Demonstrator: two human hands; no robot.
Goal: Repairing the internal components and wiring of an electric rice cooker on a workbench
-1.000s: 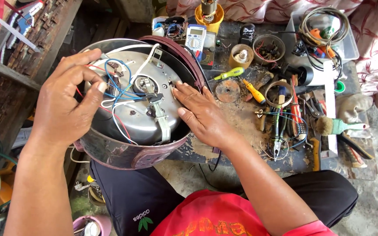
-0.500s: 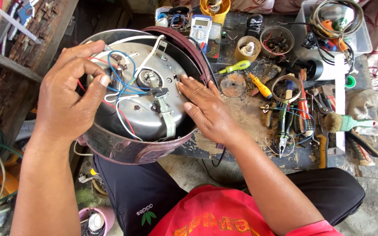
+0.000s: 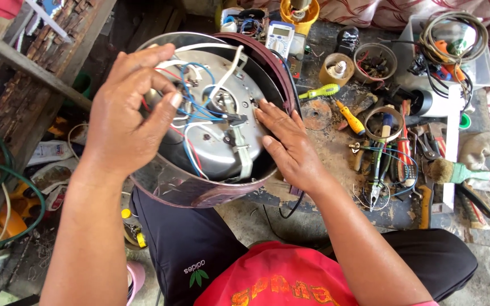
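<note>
An upturned round cooker body with a maroon rim rests on my lap and the bench edge, its silver underside open. Blue, white and red wires cross the metal plate. My left hand hovers over the left part, thumb and fingers pinching at the wires. My right hand lies flat on the right side of the plate and rim, fingers spread, holding nothing.
To the right the worn bench carries a yellow-handled screwdriver, a green-handled screwdriver, pliers, a brush, tape rolls, small tubs and a multimeter. Coiled cables sit in a tray. Wooden planks and hoses stand left.
My left hand has shifted up onto the wires and closed its fingertips on them. My right hand slid slightly toward the cooker's right rim. The view has moved a little.
</note>
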